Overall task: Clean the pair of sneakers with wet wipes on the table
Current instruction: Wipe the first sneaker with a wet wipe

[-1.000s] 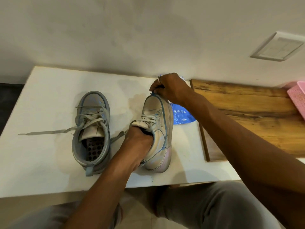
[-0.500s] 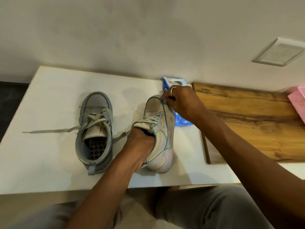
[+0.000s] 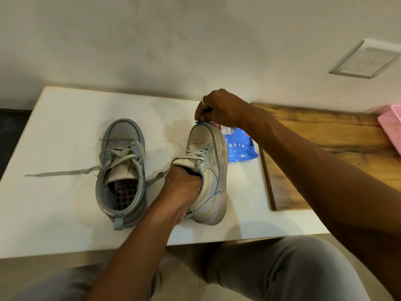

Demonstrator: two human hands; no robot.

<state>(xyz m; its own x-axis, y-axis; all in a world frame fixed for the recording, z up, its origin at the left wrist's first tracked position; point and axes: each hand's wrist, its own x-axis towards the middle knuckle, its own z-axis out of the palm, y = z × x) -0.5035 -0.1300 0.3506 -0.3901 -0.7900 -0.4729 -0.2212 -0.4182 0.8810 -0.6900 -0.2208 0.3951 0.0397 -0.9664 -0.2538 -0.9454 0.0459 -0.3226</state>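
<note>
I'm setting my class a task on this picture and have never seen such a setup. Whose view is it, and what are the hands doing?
No machine here: a head-worn camera looks down at a person's own hands. On the white table lie a grey sneaker, a blue wipes pack and a wooden board. The left hand is pushed inside the tilted sneaker, its fingers hidden; the right hand pinches that sneaker's toe. No wipe shows clearly.

Left hand (image 3: 182,187) half hidden, right hand (image 3: 221,109) curled.
</note>
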